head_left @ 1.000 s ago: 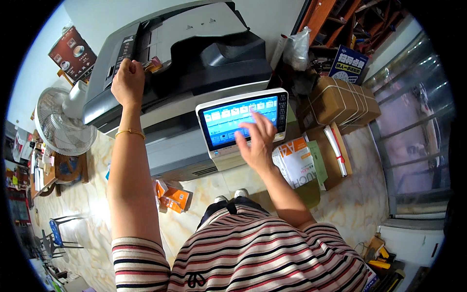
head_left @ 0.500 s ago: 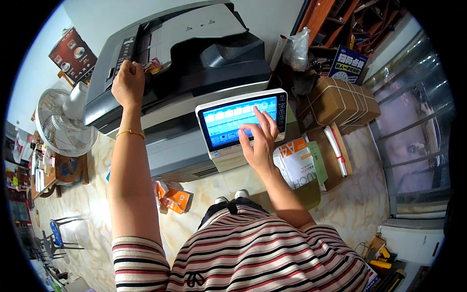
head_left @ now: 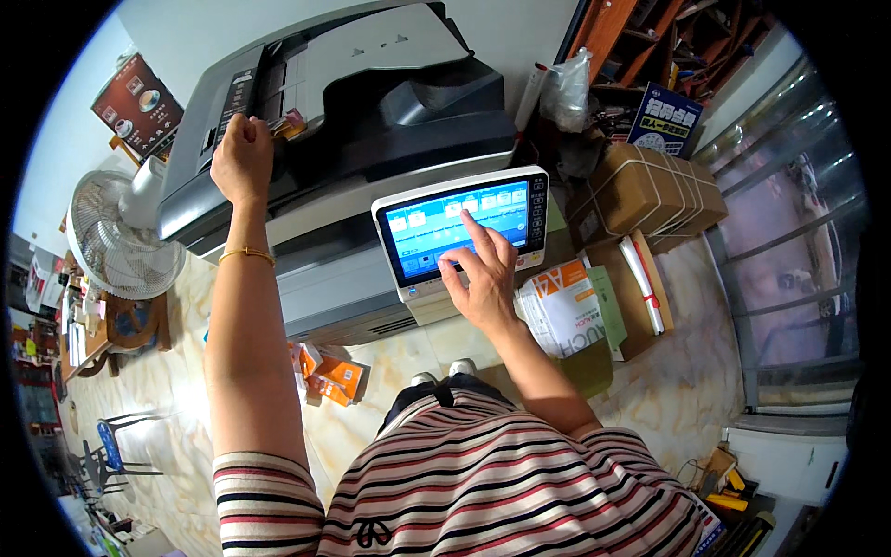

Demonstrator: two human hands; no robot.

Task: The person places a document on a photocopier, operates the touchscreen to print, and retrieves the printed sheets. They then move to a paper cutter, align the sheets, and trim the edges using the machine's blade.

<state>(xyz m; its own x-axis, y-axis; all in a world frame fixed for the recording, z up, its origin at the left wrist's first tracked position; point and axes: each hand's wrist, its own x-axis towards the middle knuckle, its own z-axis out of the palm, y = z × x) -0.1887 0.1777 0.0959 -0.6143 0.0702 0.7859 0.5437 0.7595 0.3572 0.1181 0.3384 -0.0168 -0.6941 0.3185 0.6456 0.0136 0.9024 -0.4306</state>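
Note:
My right hand (head_left: 483, 278) is over the touchscreen panel (head_left: 432, 223) of a large grey and black copier (head_left: 334, 176). Its index finger reaches to the upper middle of the lit blue screen, with the other fingers apart. I cannot tell whether the fingertip touches the glass. My left hand (head_left: 243, 160) is closed at the left front of the copier's document feeder (head_left: 371, 46). Whatever its curled fingers hold, if anything, is hidden. Right beside it lies a small reddish-yellow item (head_left: 291, 123), too small to name.
A white fan (head_left: 125, 232) stands left of the copier. Orange-and-white paper packs (head_left: 566, 306) and a cord-tied cardboard box (head_left: 650, 195) sit at the right. Crumpled orange wrapping (head_left: 332, 376) lies on the marbled floor below the copier. Shelves (head_left: 640, 46) rise behind.
My right hand has moved left and slightly down across the touchscreen, its index finger now more extended. The icons on the screen look different. My left hand has stayed nearly still.

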